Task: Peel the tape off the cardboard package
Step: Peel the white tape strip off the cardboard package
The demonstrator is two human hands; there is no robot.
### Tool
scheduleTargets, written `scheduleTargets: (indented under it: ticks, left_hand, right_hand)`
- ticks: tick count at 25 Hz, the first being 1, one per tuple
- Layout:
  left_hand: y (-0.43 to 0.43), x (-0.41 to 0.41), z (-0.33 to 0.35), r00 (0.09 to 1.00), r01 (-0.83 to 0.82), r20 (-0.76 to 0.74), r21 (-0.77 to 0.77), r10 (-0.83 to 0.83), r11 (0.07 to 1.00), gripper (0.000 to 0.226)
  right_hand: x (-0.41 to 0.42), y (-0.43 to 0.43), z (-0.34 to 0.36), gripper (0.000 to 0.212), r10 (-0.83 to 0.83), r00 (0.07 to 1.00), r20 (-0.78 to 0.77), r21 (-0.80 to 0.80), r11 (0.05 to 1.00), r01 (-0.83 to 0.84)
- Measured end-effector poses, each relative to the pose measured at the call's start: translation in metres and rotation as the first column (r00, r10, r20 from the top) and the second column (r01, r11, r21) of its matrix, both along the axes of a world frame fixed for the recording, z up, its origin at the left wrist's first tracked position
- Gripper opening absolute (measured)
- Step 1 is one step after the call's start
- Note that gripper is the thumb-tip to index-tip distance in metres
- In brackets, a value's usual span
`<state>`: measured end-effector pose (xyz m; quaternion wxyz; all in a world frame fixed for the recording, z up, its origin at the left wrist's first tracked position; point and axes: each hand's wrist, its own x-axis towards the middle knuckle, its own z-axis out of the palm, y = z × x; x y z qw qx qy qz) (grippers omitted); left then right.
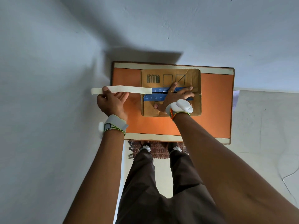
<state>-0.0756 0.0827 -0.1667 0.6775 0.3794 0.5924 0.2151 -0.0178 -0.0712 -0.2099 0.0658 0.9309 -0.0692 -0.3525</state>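
Fingers [104, 90] of left hand [111, 102]: thumb pressed on top of a cream tape strip [123, 89], remaining digits curled loosely beneath; pinch closed on the strip near its free end, a short tail projecting past the thumb.

Tape strip: lifted clear, stretched level from the pinch rightward to the cardboard package [171, 92], where its far end meets the blue printed tape [155, 94] along the centre seam. Whether that end remains stuck: cannot tell.

Right hand [175, 97]: laid flat, digits spread wide, palm down on the package top across the seam; gripping nothing, acting as a hold-down.

Cardboard package: flat on an orange surface [215, 102], directly under the right hand, to the right of the pinching fingers; barcode [152, 79] and printed squares beyond the right fingertips.

Step judged in hand: pulling the cream strip off, most of its length apparently free.

Next move judged to call for: steady sideways pull away from the package, low angle, right palm bearing down to stop sliding; blue tape likely to follow.
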Motion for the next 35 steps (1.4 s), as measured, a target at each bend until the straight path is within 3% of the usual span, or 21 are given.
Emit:
scheduleTargets:
  ticks: [11,15,21,27,29,32,35]
  left_hand:
    - [0.027,0.006,0.034,0.944,-0.294,0.138,-0.058,0.299,0.954,0.036]
    - [0.021,0.005,0.043,0.944,-0.276,0.181,-0.03,0.277,0.961,0.039]
    - [0.01,0.002,0.05,0.937,-0.282,0.224,0.027,0.269,0.959,0.044]
    - [0.002,0.008,0.078,0.938,-0.257,0.279,0.17,0.204,0.951,0.024]
    - [0.007,0.012,0.088,0.953,-0.178,0.285,0.254,0.102,0.951,0.021]
    - [0.008,0.014,0.098,0.971,0.092,0.166,0.395,-0.17,0.914,0.018]
    - [0.002,0.007,0.092,0.879,0.429,-0.017,0.464,-0.477,0.775,0.017]
  right_hand:
    - [0.003,0.009,-0.024,0.093,-0.013,0.999,0.03,-0.123,0.992,0.016]
    - [0.002,0.014,-0.026,0.094,-0.024,0.999,0.049,-0.177,0.984,0.032]
    - [0.005,0.013,-0.028,0.078,-0.034,0.997,0.064,-0.176,0.983,0.045]
    - [0.003,0.009,-0.029,0.072,-0.02,0.997,0.071,-0.162,0.986,0.031]
    - [0.003,0.01,-0.028,0.083,-0.032,0.999,0.041,-0.181,0.983,0.039]
    - [0.005,0.009,-0.012,0.088,-0.062,0.998,0.001,-0.111,0.992,0.061]
    - [0.006,-0.006,0.029,0.103,-0.066,0.996,-0.058,0.061,0.996,0.07]
